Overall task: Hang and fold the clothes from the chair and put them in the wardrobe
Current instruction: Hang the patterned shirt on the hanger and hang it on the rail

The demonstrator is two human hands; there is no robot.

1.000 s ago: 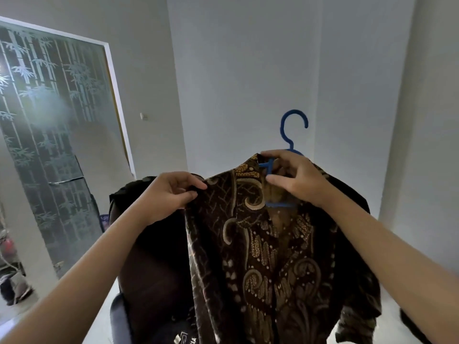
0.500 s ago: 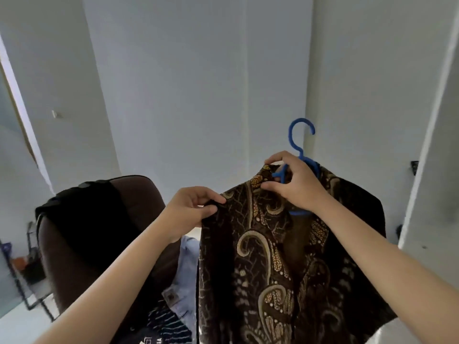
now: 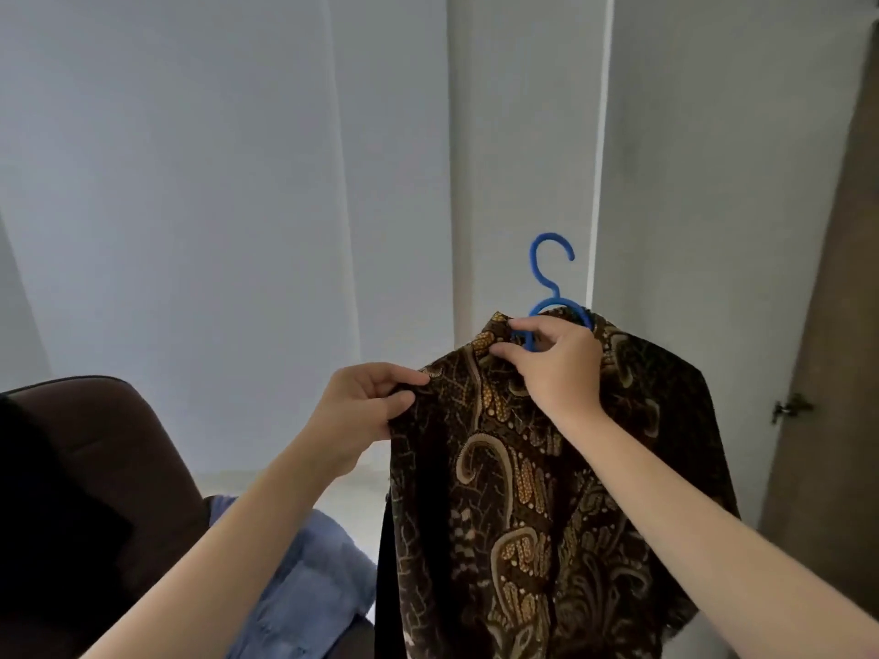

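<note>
Item one, nearest you: your two forearms, reaching up and away from the lower edge of the head view.

Item two: your left hand, thumb and fingers pinching the left shoulder edge of the batik shirt.

Item three: your right hand, curled around the blue hanger at its neck, with the collar cloth caught under the fingers. The two hands sit near each other, not touching.

Item four: the shirt itself, brown with gold pattern, draped over the hanger and held in the air in front of you, right of centre.

Item five, low left: the brown chair, carrying a black garment and a pale blue denim piece, both not yet handled.

Item six, far right: a brown door panel with a small metal latch, likely the wardrobe; its inside is not visible.

Risks, as judgement: the left shoulder looks only partly seated, so releasing your pinch early could let the cloth slide off that arm. Tilting the hanger on the way to the rail would cause the same. The hanging hem could snag on the chair.
</note>
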